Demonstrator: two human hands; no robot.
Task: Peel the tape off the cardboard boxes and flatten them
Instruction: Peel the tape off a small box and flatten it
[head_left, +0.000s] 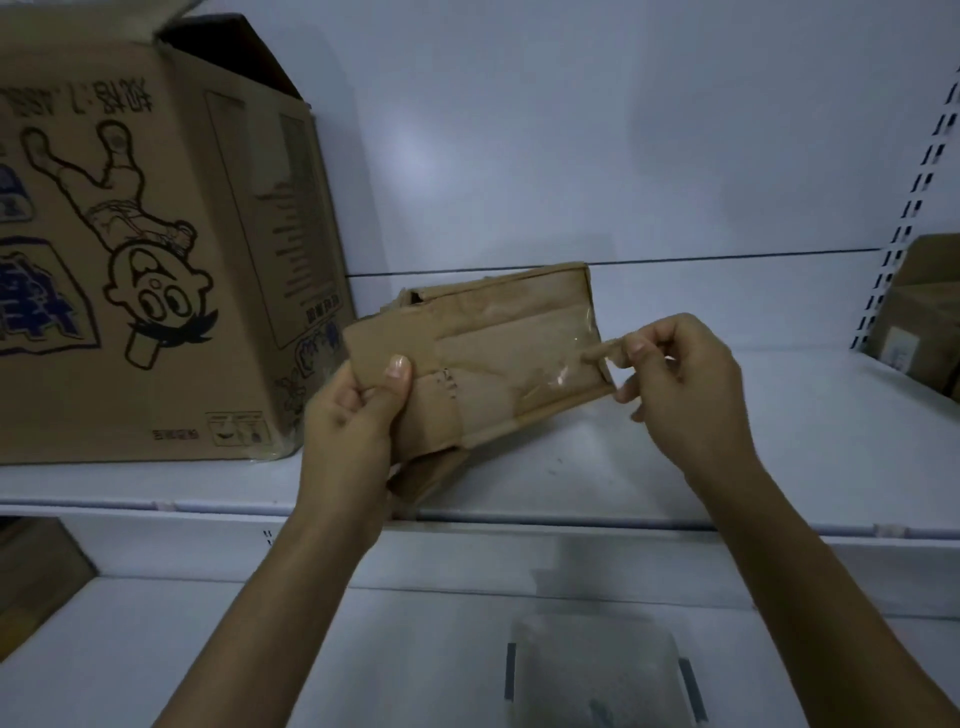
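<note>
Hands meet at frame centre above the white shelf (675, 467): left hand (353, 421) grips the small cardboard box (478, 358), right hand (680, 374) pinches a tape strip (602, 349) at its right edge

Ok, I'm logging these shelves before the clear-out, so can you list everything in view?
upper shelf: one, white, across the middle
lower shelf: one, white, below it
large box: one, brown with cartoon print, upper shelf, left, top flap open
small box: one, brown, taped, held in front of the upper shelf
tape strip: one, brownish, partly lifted at the small box's right end
edge boxes: count unclear, brown, far right
corner box: one, brown, lower shelf, far left
plastic tub: one, clear, lower shelf, bottom centre
left grip: bare hand, holds the small box's left end
right grip: bare hand, pinches the tape strip
</note>
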